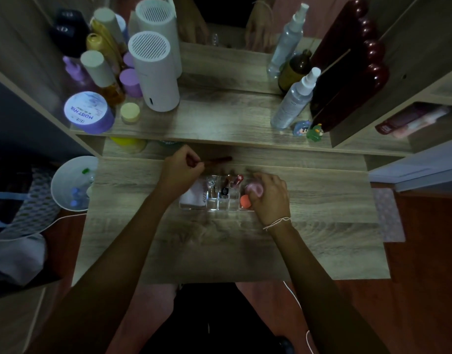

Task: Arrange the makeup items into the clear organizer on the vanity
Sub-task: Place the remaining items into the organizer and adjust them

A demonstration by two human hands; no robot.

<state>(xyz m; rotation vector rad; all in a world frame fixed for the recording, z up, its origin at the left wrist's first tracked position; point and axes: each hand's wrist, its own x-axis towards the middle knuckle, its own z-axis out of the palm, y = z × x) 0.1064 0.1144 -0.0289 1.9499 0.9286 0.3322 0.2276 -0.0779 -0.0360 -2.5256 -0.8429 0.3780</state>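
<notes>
Organizer (221,200), clear plastic and split into small compartments, sits on the tabletop (322,213) between the two hands. Lipsticks (239,180) and other small tubes stand in its middle cells, though the light is too dim to name each one. An orange sponge (244,201) lies at its right end, and a white item (193,194) at its left end.

The left hand (180,172) is just behind the organizer's left end, its fingers closed around a dark red brush (217,160). The brush's long axis runs left to right, roughly level and parallel to the organizer's back edge, with the free end pointing right. Which end is the bristle end cannot be told.

The right hand (269,196) is at the organizer's right end, fingers curled around a pink puff (254,189), touching or just above the right compartment.

The brush seems the next thing to go in. The cells lie just in front of and below it, nearer the left hand, so my judgement is that it must be tipped from level to upright before it drops into a cell. A tall brush may lean against the tubes there.
</notes>
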